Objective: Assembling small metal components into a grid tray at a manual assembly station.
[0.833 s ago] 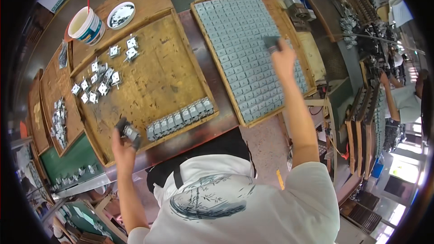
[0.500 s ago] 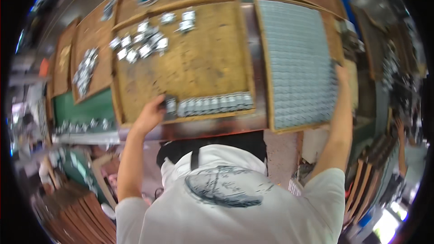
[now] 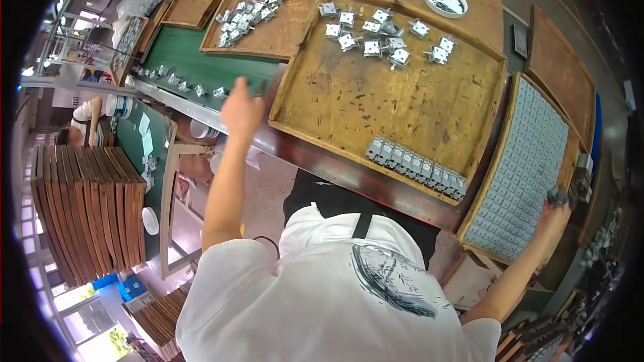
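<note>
Grey parts (image 3: 520, 167) may shift if right hand (image 3: 552, 216) brushes them; cannot tell whether it or left hand (image 3: 241, 114) holds anything.

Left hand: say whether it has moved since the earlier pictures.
Yes: the left hand has moved left, from over the yellow-brown tray to beyond its left side.
</note>
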The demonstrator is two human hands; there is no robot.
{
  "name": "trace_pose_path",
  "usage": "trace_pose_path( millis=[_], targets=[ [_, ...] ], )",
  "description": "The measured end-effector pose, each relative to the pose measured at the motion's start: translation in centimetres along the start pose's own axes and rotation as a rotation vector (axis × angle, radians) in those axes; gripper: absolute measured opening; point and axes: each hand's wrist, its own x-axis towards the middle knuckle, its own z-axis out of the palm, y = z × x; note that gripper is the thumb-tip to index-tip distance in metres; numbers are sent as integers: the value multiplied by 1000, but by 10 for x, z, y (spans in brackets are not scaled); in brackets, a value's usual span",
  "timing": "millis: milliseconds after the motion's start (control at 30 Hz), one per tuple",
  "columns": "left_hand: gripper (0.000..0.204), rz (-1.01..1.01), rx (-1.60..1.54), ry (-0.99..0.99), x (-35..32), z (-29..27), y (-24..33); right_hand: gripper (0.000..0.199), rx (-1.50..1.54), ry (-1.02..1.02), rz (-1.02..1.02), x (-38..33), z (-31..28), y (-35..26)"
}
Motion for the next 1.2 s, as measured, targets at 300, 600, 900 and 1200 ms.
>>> trace_pose_path(
  millis=[300,600,900,1200],
  targets=[
    [31,-509,-896,-301,19,81,-94,29,2,-101,-33,-162,209,-40],
    [32,-181,-1911,-657,-68,-17,45,31,30,-684,103,-255,320,-108],
    [32,391,-1753,-963,-116,-49,122,28,-528,-773,-640,-270,347,-140],
    [33,272,-1632,-1108,-142,-32,147,26,-624,-829,-606,-253,326,-130]
  ],
)
